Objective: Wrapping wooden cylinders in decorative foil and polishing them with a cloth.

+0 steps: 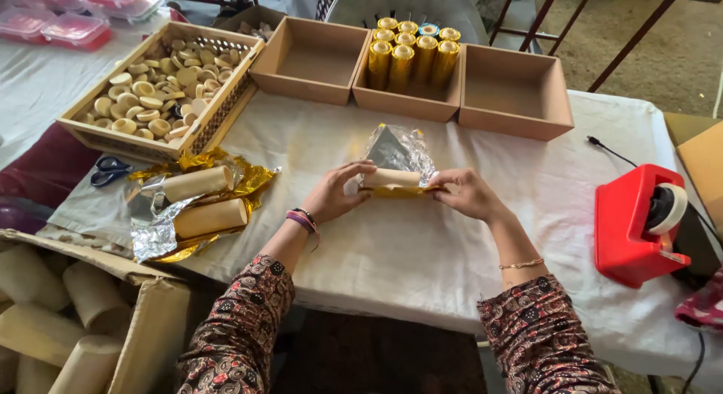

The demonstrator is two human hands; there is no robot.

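Observation:
A tan cardboard tube [389, 178] lies across a sheet of gold and silver foil [399, 148] on the white-covered table [392, 243]. My left hand [335, 192] grips the tube's left end. My right hand [468, 193] holds its right end, with the foil's gold edge under the fingers. The foil stands up behind the tube, shiny side toward me.
Two bare tubes [197, 183] rest on a pile of foil sheets [245, 179] at left, near scissors [109, 168]. A wooden crate of round caps [158, 81], three cardboard trays, one with gold-wrapped tubes [410, 51], stand behind. A red tape dispenser [633, 221] is right. A tube carton [45, 303] sits lower left.

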